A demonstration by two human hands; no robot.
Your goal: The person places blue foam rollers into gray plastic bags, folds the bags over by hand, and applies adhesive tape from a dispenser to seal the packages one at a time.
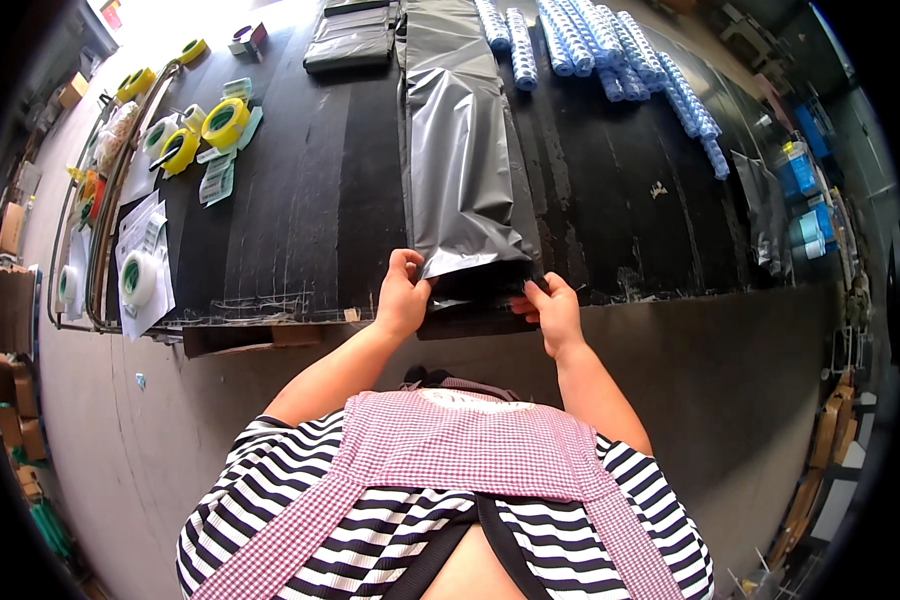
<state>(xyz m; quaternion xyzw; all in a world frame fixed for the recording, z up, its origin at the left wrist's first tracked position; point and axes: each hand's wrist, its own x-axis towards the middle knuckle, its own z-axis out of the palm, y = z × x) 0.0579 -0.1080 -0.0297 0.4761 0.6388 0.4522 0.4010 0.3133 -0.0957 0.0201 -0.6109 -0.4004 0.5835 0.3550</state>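
A long silver-grey plastic mailing bag (460, 150) lies flat down the middle of the black table, its mouth at the near edge. The mouth gapes a little and shows a black inside. My left hand (404, 296) pinches the left corner of the mouth between thumb and fingers. At the right corner, my right hand (553, 308) grips the bag's edge the same way, with some fingertips hidden under the dark film. Behind the bag's left side sits a stack of folded grey bags (349, 40).
Rolls of blue-and-white patterned wrap (610, 45) lie at the far right of the black table (300, 200). Yellow tape rolls (225, 122) and labels sit at the left, with a clear tape roll (138, 278) on paper nearer me. A crumpled grey bag (763, 215) hangs at the right edge.
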